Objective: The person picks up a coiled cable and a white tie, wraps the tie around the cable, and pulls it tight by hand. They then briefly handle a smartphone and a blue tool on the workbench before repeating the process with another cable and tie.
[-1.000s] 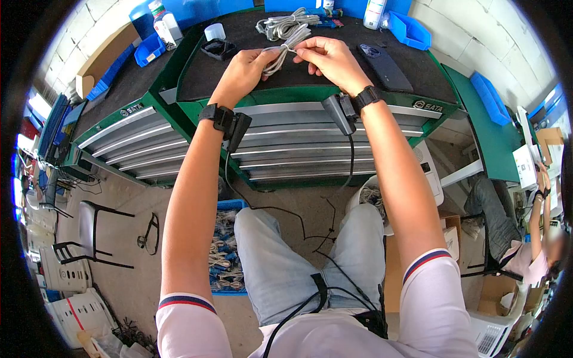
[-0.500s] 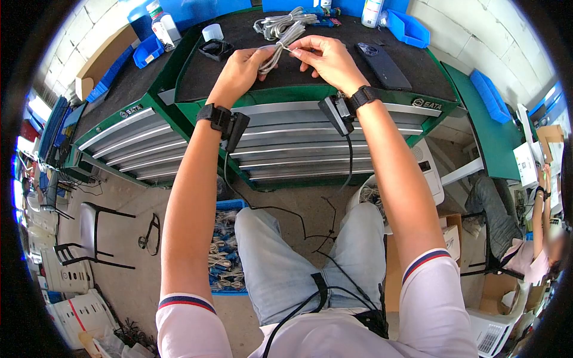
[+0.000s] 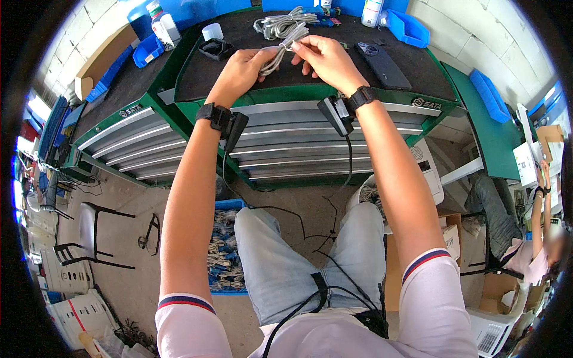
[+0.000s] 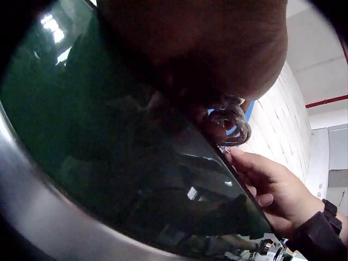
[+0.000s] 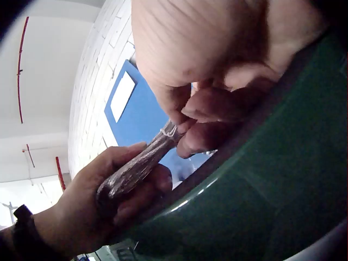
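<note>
A coiled bundle of grey cable (image 3: 285, 49) is held over the front of the black-matted worktop, bound round its middle by a thin white tie (image 5: 170, 131). My left hand (image 3: 240, 73) grips the bundle's near end between thumb and fingers, the thumb lying along it in the right wrist view. At the tie, my right hand (image 3: 328, 61) pinches with thumb and forefinger, its other fingers curled beneath. Its fingertips partly cover the tie. Just behind lies a second grey cable bundle (image 3: 276, 26), overlapped by the held one in the head view.
A dark phone (image 3: 382, 64) lies right of my right hand. On the left are a black strap-like item (image 3: 216, 49) and a white cap (image 3: 213, 31). Blue bins (image 3: 408, 28) and a spray can (image 3: 371, 12) stand behind. Below, a blue crate (image 3: 227, 250) holds many cables.
Both hands and the bundle have shifted slightly left. My right fingertips, earlier a little off the bundle with a thin strand between, are now close against it at the tie.
</note>
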`<state>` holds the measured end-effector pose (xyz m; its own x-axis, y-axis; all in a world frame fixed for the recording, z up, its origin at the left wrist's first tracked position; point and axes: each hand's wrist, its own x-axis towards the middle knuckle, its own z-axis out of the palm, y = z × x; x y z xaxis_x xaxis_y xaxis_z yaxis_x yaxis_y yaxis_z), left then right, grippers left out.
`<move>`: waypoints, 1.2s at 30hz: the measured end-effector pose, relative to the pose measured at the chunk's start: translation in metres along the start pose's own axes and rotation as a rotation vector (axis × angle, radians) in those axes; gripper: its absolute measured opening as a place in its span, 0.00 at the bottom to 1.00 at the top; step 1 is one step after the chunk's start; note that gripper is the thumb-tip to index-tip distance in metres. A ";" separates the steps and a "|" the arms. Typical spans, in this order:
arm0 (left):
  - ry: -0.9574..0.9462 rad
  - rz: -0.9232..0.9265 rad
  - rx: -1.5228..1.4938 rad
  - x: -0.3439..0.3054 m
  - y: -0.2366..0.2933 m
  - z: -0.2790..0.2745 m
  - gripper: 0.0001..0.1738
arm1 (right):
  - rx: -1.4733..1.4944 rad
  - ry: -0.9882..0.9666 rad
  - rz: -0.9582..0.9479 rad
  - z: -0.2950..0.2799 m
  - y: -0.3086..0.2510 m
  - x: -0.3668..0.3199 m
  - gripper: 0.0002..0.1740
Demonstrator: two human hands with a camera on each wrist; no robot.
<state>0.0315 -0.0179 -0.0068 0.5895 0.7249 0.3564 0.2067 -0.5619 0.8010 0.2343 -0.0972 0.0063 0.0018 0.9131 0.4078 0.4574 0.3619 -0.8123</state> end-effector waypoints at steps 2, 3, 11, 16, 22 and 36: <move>0.003 0.001 -0.001 0.000 0.001 0.000 0.23 | 0.016 -0.005 -0.003 0.000 0.001 0.001 0.15; 0.001 -0.021 0.015 0.000 0.001 0.000 0.23 | 0.032 -0.009 -0.007 -0.001 0.001 0.001 0.15; 0.017 0.013 0.044 0.001 -0.002 0.002 0.19 | 0.047 0.003 0.063 -0.002 0.007 0.007 0.16; 0.007 0.050 0.031 0.000 -0.002 0.002 0.18 | 0.083 0.038 0.083 -0.001 0.007 0.006 0.15; 0.042 0.003 0.027 -0.002 0.004 0.003 0.22 | 0.053 0.007 0.090 -0.003 0.006 0.007 0.14; 0.047 -0.084 0.042 -0.004 0.010 -0.001 0.26 | 0.120 -0.026 0.091 -0.005 0.014 0.006 0.13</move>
<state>0.0308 -0.0257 -0.0001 0.5315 0.7875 0.3120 0.2870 -0.5140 0.8084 0.2451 -0.0875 -0.0001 0.0144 0.9471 0.3205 0.3468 0.2959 -0.8900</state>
